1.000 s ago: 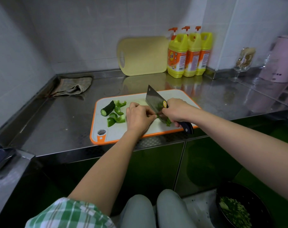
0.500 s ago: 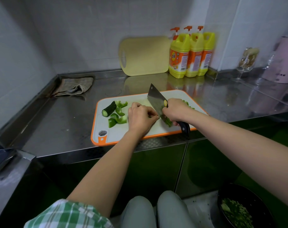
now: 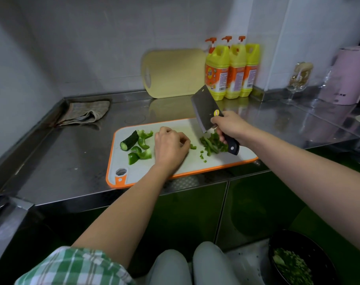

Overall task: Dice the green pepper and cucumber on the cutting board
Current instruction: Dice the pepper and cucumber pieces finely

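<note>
On the board [image 3: 232, 159], dicing is half done, I judge: my right hand [image 3: 229, 126] grips the cleaver [image 3: 206, 105] above the strips [image 3: 212, 142], my left hand [image 3: 171, 149] rests curled beside them, holding something or not I cannot tell, and next I should bunch the strips and chop across, before the chunks [image 3: 143, 149] and cucumber [image 3: 129, 140] at the left.

We look down at a steel counter [image 3: 72, 157]. Our right hand [image 3: 230, 126] grips a cleaver [image 3: 203, 105], its blade raised above green pepper strips [image 3: 211, 144] on an orange-edged cutting board [image 3: 134, 173]. Our left hand [image 3: 170, 147] rests beside them, fingers curled. A cucumber piece [image 3: 130, 140] and pepper chunks [image 3: 143, 148] lie further left.
</note>
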`<action>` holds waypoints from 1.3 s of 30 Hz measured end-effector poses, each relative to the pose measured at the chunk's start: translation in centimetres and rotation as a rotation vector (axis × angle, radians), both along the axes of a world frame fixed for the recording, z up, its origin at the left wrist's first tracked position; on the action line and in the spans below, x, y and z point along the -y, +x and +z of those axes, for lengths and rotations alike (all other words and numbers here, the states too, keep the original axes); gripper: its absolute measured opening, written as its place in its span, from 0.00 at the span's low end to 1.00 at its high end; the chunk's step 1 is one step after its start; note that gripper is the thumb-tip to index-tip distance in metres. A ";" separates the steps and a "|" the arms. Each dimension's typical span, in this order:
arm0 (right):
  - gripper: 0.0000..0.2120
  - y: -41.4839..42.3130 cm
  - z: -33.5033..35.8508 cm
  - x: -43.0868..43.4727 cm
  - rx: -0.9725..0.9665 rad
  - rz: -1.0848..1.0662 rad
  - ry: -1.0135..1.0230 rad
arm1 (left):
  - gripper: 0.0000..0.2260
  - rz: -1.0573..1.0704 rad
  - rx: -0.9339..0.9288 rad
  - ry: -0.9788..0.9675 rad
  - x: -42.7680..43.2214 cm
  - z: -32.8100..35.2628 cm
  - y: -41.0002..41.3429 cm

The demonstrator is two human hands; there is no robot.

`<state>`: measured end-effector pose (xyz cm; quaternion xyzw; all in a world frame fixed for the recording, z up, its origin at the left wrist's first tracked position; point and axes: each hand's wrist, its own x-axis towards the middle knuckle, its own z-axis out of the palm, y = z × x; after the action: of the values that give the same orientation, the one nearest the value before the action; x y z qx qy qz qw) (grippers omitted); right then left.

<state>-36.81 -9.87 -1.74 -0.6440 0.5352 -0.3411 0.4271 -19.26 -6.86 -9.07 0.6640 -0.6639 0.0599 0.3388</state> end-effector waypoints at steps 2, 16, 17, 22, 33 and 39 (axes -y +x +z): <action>0.09 -0.2 0.1 0.0 0.092 -0.027 0.042 | 0.07 -0.017 0.032 -0.018 -0.6 0.4 0.0; 0.11 -3.0 -0.9 0.3 0.316 -0.155 0.106 | 0.08 -0.419 0.646 -0.046 2.2 2.1 -3.7; 0.11 -3.1 -1.0 0.3 0.315 -0.156 0.110 | 0.09 -0.417 0.655 -0.041 2.5 2.2 -3.5; 0.09 -3.4 -1.2 0.6 0.353 -0.169 0.094 | 0.11 -0.394 0.549 0.015 2.8 2.4 -3.0; 0.11 -2.7 -0.8 -1.2 0.151 0.008 0.177 | 0.11 -0.024 -0.232 -0.063 2.1 2.7 -0.9; 0.12 -0.3 -1.8 -4.0 -0.053 0.125 0.172 | 0.13 0.090 -0.207 0.014 -0.1 2.0 0.0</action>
<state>-37.09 -5.84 -3.52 -0.6459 0.5323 -0.2493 0.4871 -19.21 -6.79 -7.10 0.6982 -0.5952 0.0013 0.3979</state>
